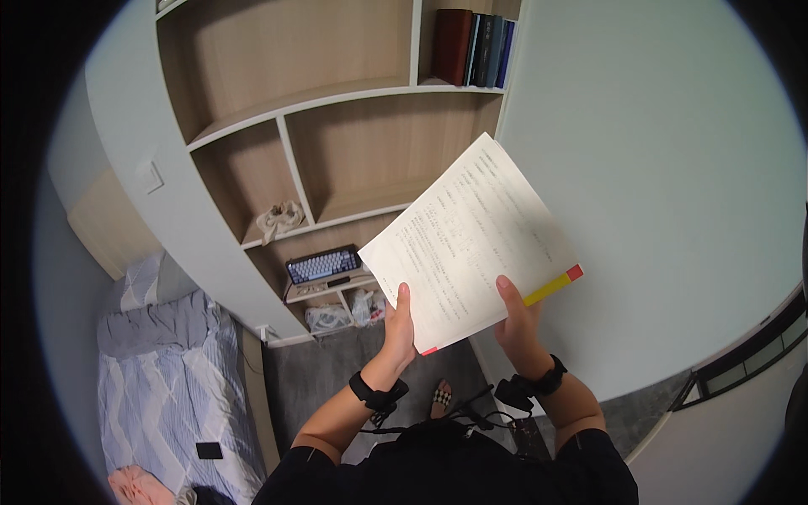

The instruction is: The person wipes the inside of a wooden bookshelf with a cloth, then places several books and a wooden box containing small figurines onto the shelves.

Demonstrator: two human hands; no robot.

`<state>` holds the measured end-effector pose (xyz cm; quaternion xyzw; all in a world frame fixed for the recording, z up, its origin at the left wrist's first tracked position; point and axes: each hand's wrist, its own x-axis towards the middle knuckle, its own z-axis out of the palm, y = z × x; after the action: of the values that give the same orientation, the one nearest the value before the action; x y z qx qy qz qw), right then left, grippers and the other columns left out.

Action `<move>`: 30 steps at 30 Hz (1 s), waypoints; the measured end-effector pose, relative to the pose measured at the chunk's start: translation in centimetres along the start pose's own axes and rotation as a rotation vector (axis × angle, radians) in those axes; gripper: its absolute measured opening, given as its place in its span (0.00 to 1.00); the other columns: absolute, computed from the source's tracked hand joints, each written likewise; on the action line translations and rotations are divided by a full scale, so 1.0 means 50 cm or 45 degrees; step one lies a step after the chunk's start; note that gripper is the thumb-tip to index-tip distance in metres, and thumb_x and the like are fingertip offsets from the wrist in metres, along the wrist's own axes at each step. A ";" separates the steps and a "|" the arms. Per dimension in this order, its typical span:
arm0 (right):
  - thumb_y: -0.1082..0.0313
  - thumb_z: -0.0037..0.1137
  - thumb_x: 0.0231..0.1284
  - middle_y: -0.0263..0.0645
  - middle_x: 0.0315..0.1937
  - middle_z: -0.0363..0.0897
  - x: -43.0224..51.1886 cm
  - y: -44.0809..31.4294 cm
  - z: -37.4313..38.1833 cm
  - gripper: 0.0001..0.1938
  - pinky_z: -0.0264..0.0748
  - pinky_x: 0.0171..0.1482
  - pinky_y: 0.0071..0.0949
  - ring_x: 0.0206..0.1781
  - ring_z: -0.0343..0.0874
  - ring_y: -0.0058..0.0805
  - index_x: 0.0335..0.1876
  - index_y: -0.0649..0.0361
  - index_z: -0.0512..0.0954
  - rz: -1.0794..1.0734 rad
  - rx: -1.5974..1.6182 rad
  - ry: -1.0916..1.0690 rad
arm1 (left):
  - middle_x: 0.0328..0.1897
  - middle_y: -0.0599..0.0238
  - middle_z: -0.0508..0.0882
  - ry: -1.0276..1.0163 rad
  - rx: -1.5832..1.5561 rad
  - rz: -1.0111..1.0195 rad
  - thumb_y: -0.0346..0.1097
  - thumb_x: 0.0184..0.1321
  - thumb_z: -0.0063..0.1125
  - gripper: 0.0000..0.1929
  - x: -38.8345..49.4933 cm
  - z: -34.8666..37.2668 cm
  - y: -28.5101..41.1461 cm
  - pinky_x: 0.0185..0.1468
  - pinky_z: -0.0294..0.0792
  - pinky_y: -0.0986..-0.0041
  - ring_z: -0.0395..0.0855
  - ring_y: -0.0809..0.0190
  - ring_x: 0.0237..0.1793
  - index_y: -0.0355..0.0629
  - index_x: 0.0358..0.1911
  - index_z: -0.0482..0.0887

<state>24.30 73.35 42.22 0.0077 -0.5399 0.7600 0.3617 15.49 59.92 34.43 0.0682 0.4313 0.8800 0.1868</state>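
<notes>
A paperback book (461,246) with pages of printed text is held up in front of me, tilted, its red and yellow cover edge showing at the lower right. My left hand (401,325) grips its lower left edge, thumb on the page. At the lower right edge my right hand (521,315) holds it too, the thumb on top and the fingers hidden behind. Both wrists wear black straps with small devices and cables.
Ahead stands a wooden shelf unit (353,158) with upright books (473,47), a cloth bundle (279,218), a keyboard (323,264) and plastic bags (328,317). A bed (164,391) with a dark flat device (209,450) lies at left; a pale wall (644,189) rises at right.
</notes>
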 end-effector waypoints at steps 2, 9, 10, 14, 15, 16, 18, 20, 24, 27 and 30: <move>0.75 0.51 0.57 0.40 0.57 0.68 0.067 0.024 -0.025 0.26 0.64 0.61 0.28 0.60 0.68 0.29 0.63 0.64 0.61 -0.044 -0.021 0.019 | 0.67 0.55 0.67 -0.064 0.016 -0.057 0.51 0.72 0.37 0.29 0.063 0.020 -0.014 0.64 0.65 0.66 0.69 0.57 0.64 0.34 0.67 0.57; 0.78 0.52 0.55 0.43 0.56 0.69 0.295 0.071 -0.093 0.27 0.67 0.61 0.31 0.58 0.70 0.32 0.63 0.66 0.61 -0.102 0.043 -0.004 | 0.66 0.55 0.69 -0.156 0.262 -0.186 0.54 0.72 0.35 0.31 0.275 0.078 -0.049 0.63 0.65 0.65 0.71 0.57 0.62 0.34 0.66 0.59; 0.78 0.52 0.55 0.43 0.56 0.69 0.317 0.080 -0.105 0.27 0.67 0.60 0.31 0.58 0.71 0.32 0.63 0.66 0.61 -0.095 0.024 0.000 | 0.64 0.56 0.71 -0.203 0.369 -0.263 0.56 0.71 0.36 0.32 0.298 0.075 -0.050 0.59 0.69 0.66 0.73 0.58 0.60 0.35 0.66 0.59; 0.77 0.54 0.54 0.44 0.54 0.71 0.395 0.109 -0.151 0.27 0.70 0.58 0.31 0.56 0.73 0.32 0.62 0.66 0.61 -0.017 0.013 0.002 | 0.60 0.57 0.76 -0.430 0.543 -0.495 0.61 0.69 0.36 0.34 0.384 0.050 -0.036 0.50 0.77 0.66 0.78 0.61 0.56 0.38 0.65 0.61; 0.77 0.54 0.54 0.44 0.54 0.71 0.409 0.117 -0.156 0.27 0.70 0.57 0.31 0.56 0.73 0.32 0.62 0.67 0.62 0.006 0.032 0.001 | 0.59 0.57 0.76 -0.483 0.544 -0.538 0.61 0.69 0.36 0.34 0.402 0.047 -0.034 0.50 0.77 0.66 0.79 0.61 0.55 0.38 0.65 0.61; 0.77 0.55 0.54 0.43 0.54 0.71 0.419 0.126 -0.158 0.27 0.71 0.57 0.31 0.56 0.73 0.32 0.62 0.67 0.62 0.041 0.041 0.013 | 0.59 0.57 0.77 -0.429 0.492 -0.580 0.61 0.69 0.36 0.34 0.417 0.047 -0.038 0.50 0.77 0.66 0.79 0.61 0.55 0.38 0.65 0.61; 0.76 0.56 0.54 0.43 0.54 0.72 0.435 0.142 -0.153 0.27 0.71 0.57 0.31 0.56 0.73 0.32 0.61 0.66 0.63 0.059 0.060 0.034 | 0.59 0.56 0.77 -0.379 0.370 -0.577 0.60 0.70 0.35 0.33 0.444 0.047 -0.044 0.52 0.76 0.65 0.79 0.60 0.56 0.37 0.65 0.61; 0.75 0.57 0.54 0.43 0.53 0.72 0.455 0.150 -0.141 0.27 0.70 0.57 0.31 0.55 0.73 0.31 0.61 0.66 0.63 0.029 0.006 0.001 | 0.63 0.55 0.73 -0.357 0.303 -0.510 0.59 0.70 0.35 0.34 0.474 0.056 -0.053 0.58 0.73 0.64 0.76 0.61 0.59 0.36 0.66 0.58; 0.73 0.58 0.54 0.41 0.53 0.72 0.519 0.123 -0.101 0.27 0.70 0.56 0.30 0.54 0.73 0.30 0.61 0.66 0.63 -0.187 -0.223 -0.032 | 0.67 0.55 0.67 -0.477 0.260 -0.420 0.59 0.70 0.36 0.35 0.559 0.084 -0.017 0.63 0.68 0.63 0.70 0.60 0.64 0.38 0.69 0.52; 0.73 0.59 0.54 0.40 0.52 0.73 0.609 0.053 -0.057 0.27 0.70 0.55 0.28 0.53 0.73 0.29 0.60 0.66 0.64 -0.311 -0.317 0.002 | 0.70 0.57 0.64 -0.594 0.218 -0.356 0.60 0.69 0.36 0.35 0.624 0.144 0.051 0.65 0.64 0.61 0.66 0.58 0.67 0.40 0.69 0.51; 0.73 0.60 0.54 0.41 0.51 0.74 0.698 -0.024 0.005 0.27 0.71 0.54 0.27 0.53 0.74 0.28 0.60 0.67 0.65 -0.296 -0.180 -0.033 | 0.72 0.59 0.62 -0.755 0.150 -0.275 0.61 0.68 0.36 0.36 0.684 0.220 0.130 0.66 0.63 0.59 0.64 0.57 0.69 0.42 0.70 0.51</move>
<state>-0.89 92.23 57.38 0.0546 -0.5923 0.6729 0.4398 -14.66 77.61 44.90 0.2861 0.4130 0.7706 0.3923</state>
